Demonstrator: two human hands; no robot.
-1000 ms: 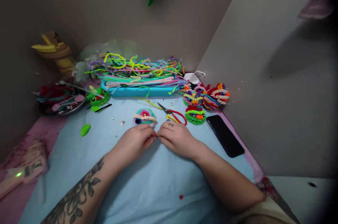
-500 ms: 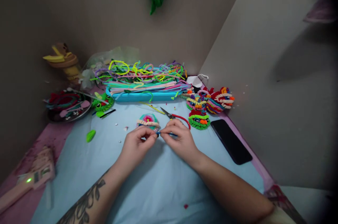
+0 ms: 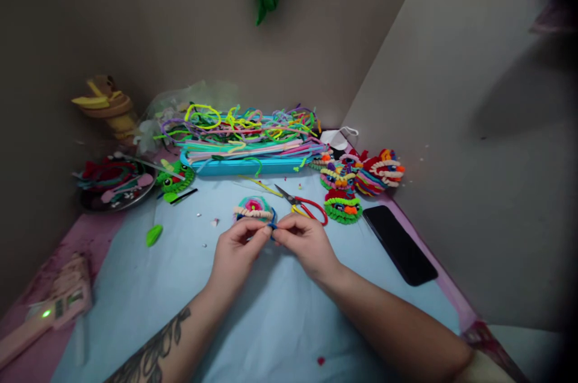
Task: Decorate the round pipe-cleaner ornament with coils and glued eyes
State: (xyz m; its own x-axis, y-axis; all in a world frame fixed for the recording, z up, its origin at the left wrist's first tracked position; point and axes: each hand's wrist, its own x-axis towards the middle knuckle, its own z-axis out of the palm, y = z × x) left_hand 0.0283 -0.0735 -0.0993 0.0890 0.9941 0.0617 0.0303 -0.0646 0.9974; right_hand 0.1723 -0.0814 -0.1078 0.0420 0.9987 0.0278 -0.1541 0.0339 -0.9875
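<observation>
While both hands meet mid-sheet, my left hand [image 3: 237, 245] and right hand [image 3: 303, 241] pinch a blue pipe cleaner [image 3: 272, 224], now curled short where half a second ago it ran straight to three o'clock. Round woven piece [image 3: 253, 209] sits just at twelve, scissors [image 3: 303, 205] at one. Open blue sheet [image 3: 271, 323] lies at six; phone [image 3: 400, 243] well apart at three.

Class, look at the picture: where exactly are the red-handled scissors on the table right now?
The scissors lie on the blue sheet just beyond the right hand, left of the green fuzzy craft.
</observation>
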